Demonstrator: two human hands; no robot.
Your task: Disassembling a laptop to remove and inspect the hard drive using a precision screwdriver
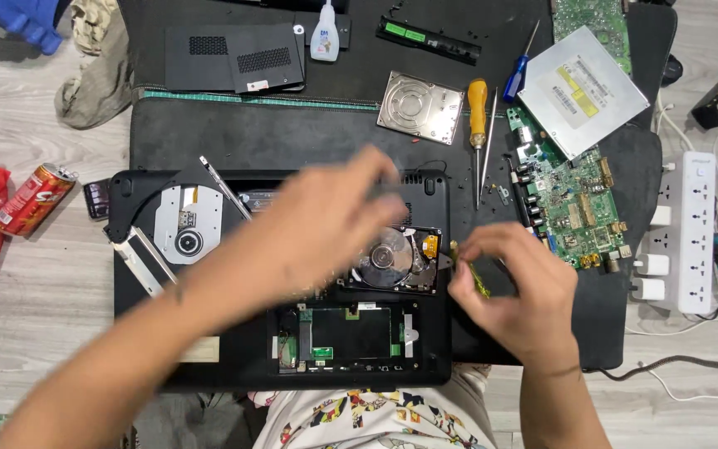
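A black laptop (209,366) lies upside down with its bottom opened. An uncovered hard drive (392,262) with a shiny platter sits in its bay. My left hand (326,220), blurred, hovers over the laptop just left of and above the drive, fingers spread and holding nothing I can see. My right hand (508,287) is at the drive's right edge, fingers pinched on a thin yellow-green tool (474,278) whose tip meets the drive's corner. An optical drive (180,224) sticks out at the laptop's left.
On the black mat (292,137): a silver drive cover (420,106), an orange-handled screwdriver (478,116), a blue screwdriver (518,71), a green circuit board (571,204), a silver optical drive (582,87), black covers (234,56). A power strip (695,233) lies right, a red can (33,198) left.
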